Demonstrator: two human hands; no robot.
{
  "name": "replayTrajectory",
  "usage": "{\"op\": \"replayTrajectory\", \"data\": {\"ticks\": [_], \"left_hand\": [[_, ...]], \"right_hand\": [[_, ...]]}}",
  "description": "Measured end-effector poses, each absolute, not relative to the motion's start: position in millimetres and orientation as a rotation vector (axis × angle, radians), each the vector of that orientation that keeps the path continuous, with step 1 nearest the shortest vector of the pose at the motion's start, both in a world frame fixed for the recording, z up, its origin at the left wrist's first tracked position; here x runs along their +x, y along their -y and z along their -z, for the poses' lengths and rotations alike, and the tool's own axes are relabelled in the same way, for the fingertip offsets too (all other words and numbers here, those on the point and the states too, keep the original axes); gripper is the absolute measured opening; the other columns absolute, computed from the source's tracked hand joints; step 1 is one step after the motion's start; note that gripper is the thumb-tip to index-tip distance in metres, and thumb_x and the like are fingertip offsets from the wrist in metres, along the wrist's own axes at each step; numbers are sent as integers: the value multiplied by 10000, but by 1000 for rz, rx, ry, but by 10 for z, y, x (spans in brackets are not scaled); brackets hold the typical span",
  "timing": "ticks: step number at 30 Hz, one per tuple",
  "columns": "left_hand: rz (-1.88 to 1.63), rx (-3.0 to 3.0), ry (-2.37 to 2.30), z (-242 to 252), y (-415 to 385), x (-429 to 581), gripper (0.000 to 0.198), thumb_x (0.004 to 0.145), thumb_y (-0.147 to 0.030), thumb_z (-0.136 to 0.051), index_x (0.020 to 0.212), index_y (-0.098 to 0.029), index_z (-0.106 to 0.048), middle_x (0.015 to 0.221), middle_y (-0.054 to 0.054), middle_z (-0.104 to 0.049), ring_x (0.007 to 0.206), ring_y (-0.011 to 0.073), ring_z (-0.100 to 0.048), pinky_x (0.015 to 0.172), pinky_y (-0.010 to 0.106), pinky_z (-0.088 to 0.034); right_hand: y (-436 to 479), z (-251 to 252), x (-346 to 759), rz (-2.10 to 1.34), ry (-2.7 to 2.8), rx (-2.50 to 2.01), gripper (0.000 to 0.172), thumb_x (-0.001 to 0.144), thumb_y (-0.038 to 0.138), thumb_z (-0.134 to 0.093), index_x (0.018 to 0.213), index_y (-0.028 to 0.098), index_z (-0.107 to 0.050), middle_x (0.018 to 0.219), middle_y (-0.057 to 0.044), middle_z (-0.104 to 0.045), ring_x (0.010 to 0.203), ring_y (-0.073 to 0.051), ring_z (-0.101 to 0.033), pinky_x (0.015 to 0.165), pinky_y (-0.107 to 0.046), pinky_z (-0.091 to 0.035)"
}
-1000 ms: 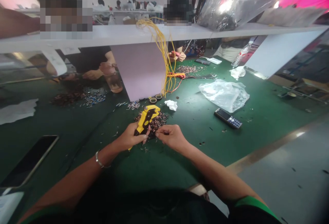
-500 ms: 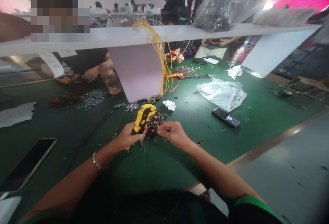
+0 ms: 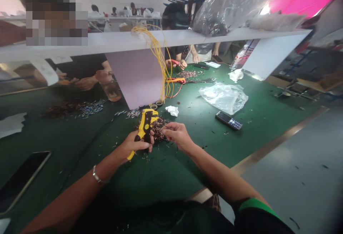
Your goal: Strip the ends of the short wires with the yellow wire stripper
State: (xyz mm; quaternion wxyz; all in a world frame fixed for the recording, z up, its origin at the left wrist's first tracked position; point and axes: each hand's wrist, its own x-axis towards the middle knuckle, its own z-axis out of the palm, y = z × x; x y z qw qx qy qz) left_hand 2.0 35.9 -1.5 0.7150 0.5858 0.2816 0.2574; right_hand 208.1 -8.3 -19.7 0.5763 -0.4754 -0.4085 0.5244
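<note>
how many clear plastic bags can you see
2: one bag lying on the green bench, and another bag on the white shelf. More could be hidden.

My left hand [image 3: 135, 145] grips a yellow wire stripper [image 3: 144, 128] while my right hand [image 3: 177, 135] reaches the edge of a heap of cut wire pieces [image 3: 158, 129] on the green bench mat [image 3: 80, 176].

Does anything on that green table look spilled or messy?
Yes. Tiny dark bits are scattered over the green mat, outside the heap by the yellow wire stripper, so they look spilled. A crumpled white tissue also lies loose nearby.
</note>
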Motion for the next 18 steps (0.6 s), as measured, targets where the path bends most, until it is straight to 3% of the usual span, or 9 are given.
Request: {"op": "replayTrajectory", "data": {"ticks": [5, 12, 18], "left_hand": [[-511, 1205, -545, -29, -356, 33, 494, 609, -205, -705, 1092, -161, -606, 1002, 71, -672, 771, 192, -626, 749, 357, -490], [-454, 1190, -562, 74, -313, 59, 544, 544, -174, -681, 1082, -143, -609, 871, 63, -675, 813, 213, -593, 726, 316, -442], [-400, 1246, -607, 85, -259, 72, 501, 536, -211, -714, 1023, -144, -613, 848, 53, -654, 790, 196, -560, 633, 274, -416]], "right_hand": [[85, 201, 2052, -1265, 945, -1116, 235, 625, 340, -772, 759, 151, -734, 433, 59, -534, 395, -71, -400, 394, -218, -241], [102, 172, 1992, -1348, 901, -1066, 287, 580, 329, -782, 788, 149, -699, 582, 14, -659, 413, -67, -438, 368, -207, -224], [121, 186, 1989, -1433, 952, -1018, 266, 621, 359, -782, 748, 145, -687, 440, 68, -516, 354, -41, -324, 348, -203, -156]]}}
